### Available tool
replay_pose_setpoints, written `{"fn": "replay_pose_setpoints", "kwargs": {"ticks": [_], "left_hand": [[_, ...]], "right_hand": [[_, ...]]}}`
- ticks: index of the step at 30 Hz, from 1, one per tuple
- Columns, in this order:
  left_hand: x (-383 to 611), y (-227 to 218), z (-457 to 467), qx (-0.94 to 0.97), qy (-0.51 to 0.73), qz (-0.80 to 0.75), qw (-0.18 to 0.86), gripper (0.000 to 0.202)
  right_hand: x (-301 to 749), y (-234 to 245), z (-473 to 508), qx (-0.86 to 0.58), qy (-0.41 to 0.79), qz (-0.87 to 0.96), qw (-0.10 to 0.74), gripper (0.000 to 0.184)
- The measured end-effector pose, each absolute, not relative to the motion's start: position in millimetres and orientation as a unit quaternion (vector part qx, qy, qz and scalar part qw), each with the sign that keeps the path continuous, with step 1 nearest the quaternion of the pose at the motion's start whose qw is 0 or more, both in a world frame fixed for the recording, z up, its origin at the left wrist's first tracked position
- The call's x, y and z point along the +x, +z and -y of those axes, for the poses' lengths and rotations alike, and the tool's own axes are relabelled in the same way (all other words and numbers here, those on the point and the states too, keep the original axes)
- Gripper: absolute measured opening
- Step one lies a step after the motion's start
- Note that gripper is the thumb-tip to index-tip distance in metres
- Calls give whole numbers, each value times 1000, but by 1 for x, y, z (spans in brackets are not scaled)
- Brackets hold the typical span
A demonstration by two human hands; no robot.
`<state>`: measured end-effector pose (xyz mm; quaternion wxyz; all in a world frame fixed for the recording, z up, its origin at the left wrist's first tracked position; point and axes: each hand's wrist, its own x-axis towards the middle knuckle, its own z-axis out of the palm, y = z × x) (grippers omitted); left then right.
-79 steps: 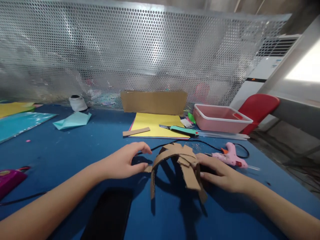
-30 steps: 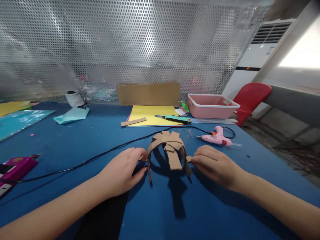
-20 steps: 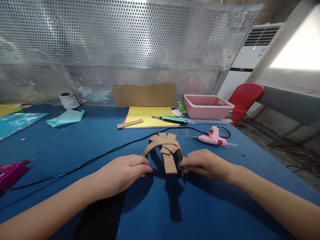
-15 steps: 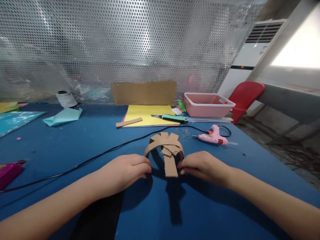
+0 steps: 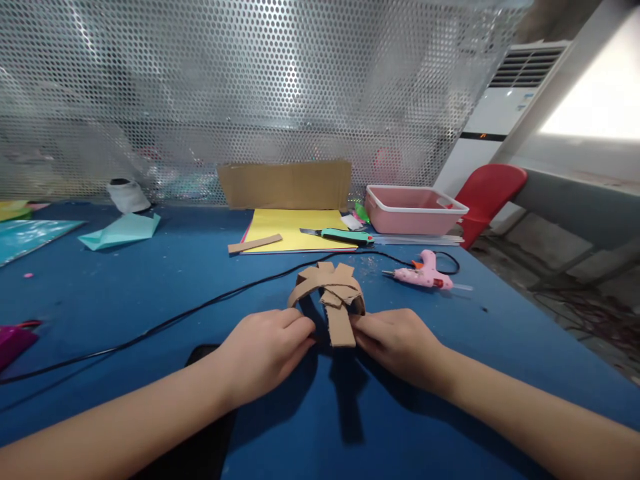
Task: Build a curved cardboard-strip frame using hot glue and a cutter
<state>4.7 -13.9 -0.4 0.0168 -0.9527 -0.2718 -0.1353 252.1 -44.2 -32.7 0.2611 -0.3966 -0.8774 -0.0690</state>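
Between my hands stands a small cardboard frame (image 5: 341,327), made of curved brown strips that cross at the top, with one flat strip pointing toward me. My left hand (image 5: 273,347) has its fingers closed on the lower left end of the curved strip. On the other side my right hand (image 5: 395,343) pinches the lower right end. Both sets of fingertips are partly hidden behind the cardboard and in shadow. The frame's shadow falls on the blue table (image 5: 295,440) in front of it.
A pink glue gun (image 5: 425,273) lies at right, its black cord (image 5: 200,307) crossing the table. Behind are a green utility knife (image 5: 345,236), yellow paper (image 5: 295,223), a cardboard strip (image 5: 255,244) and a pink basket (image 5: 415,220). A black flat object (image 5: 195,447) lies under my left forearm.
My left hand has shifted right and in under the curved strip, and my right hand has moved slightly left. The two hands are closer together; the view has shifted a little.
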Motion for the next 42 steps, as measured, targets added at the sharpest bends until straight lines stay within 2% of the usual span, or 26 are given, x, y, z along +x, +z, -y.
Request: {"fn": "replay_pose_setpoints", "kwargs": {"ticks": [4, 10, 21, 32, 36, 42], "left_hand": [[11, -1, 13, -951, -139, 269, 60, 18], [19, -7, 16, -944, -79, 304, 102, 15], [37, 6, 20, -934, 38, 348, 67, 28], [44, 4, 20, -933, 19, 355, 64, 32], [45, 1, 19, -930, -5, 365, 47, 28], [45, 1, 12, -930, -38, 365, 15, 24]], "right_hand": [[249, -33, 46, -406, -96, 871, 258, 30], [243, -32, 44, -410, -134, 861, 268, 33], [239, -33, 43, -422, -162, 855, 252, 33], [232, -33, 43, -438, -181, 845, 247, 33], [230, -33, 44, -426, -177, 850, 256, 32], [239, -19, 50, -368, -156, 863, 308, 23]]}}
